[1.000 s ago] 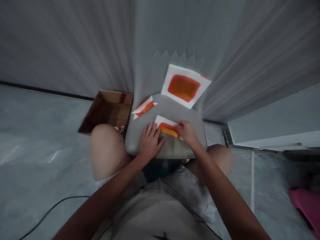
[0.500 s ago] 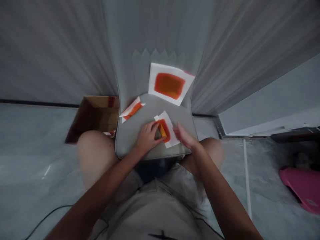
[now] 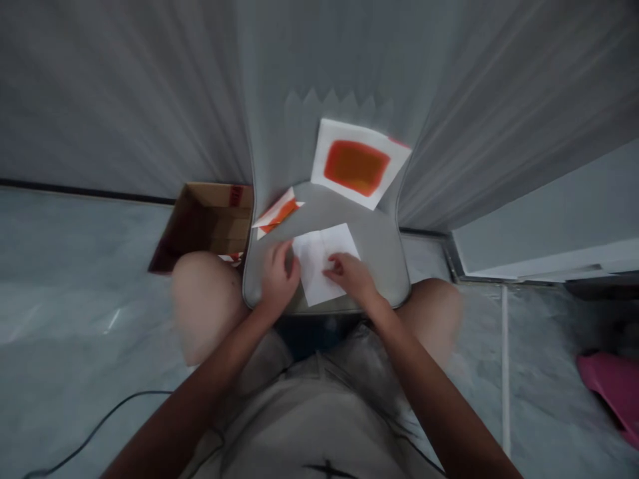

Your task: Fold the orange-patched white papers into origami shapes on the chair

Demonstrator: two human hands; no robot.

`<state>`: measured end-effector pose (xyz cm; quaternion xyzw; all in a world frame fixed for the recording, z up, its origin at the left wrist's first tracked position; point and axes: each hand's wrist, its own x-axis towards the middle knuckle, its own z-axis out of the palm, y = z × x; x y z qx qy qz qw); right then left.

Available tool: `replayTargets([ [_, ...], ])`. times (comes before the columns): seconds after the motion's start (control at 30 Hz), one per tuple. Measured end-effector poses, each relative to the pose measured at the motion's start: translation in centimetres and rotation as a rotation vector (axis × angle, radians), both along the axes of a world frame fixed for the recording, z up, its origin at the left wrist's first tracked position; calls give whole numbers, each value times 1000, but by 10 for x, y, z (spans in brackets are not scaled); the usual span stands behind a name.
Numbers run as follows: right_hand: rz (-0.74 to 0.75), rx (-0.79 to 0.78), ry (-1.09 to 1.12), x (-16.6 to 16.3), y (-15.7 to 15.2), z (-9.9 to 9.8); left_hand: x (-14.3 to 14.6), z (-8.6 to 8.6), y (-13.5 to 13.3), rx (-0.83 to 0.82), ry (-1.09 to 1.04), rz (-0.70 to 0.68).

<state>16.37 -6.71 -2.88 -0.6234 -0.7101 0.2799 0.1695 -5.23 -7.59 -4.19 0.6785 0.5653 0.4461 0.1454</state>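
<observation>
A white sheet of paper (image 3: 319,241) with its plain side up lies on the grey chair seat (image 3: 382,266), a faint crease running down it. At its left edge is my left hand (image 3: 279,276), slightly blurred, with fingers bent and a gap between thumb and forefinger. My right hand (image 3: 352,276) is over the right part of the sheet, its fingers curled in and thumb close to the forefinger; whether anything is pinched there is hidden. A folded white-and-orange piece (image 3: 279,214) lies at the seat's left. Behind, a white sheet with an orange-red patch (image 3: 357,167) leans on the backrest.
An open cardboard box (image 3: 219,219) stands on the floor left of the chair. My knees flank the seat. A black cable (image 3: 107,416) lies at lower left, and a pink plastic object (image 3: 612,392) is at far right. Grey curtains hang behind the chair.
The sheet's orange patch no longer shows; its plain white side is up and spread wider. My right hand moved left over it, fingers curling, while my left hand shifted to its left edge. The view shifted slightly.
</observation>
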Motion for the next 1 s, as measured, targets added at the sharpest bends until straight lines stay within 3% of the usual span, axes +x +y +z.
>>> replayTargets([
  [0.13, -28, 50, -22, -5, -5, -5, 11, 1, 0, -12, 251, -312],
  [0.23, -86, 90, 67, 5, -8, -6, 25, -2, 5, -38, 408, -385],
  [0.37, -338, 229, 71, 33, -7, -9, 29, -6, 13, -65, 528, -438],
  [0.5, -444, 9, 221, 52, -1, -11, 24, -9, 23, -87, 552, -478],
  [0.67, -317, -62, 398, 47, 2, -3, 22, -14, 24, -56, 518, -444],
  [0.83, -187, 119, 433, 32, 0, 8, 23, -16, 21, -54, 492, -423],
  [1.0, 8, -119, 564, 30, -6, 12, 23, -15, 23, -77, 492, -425],
])
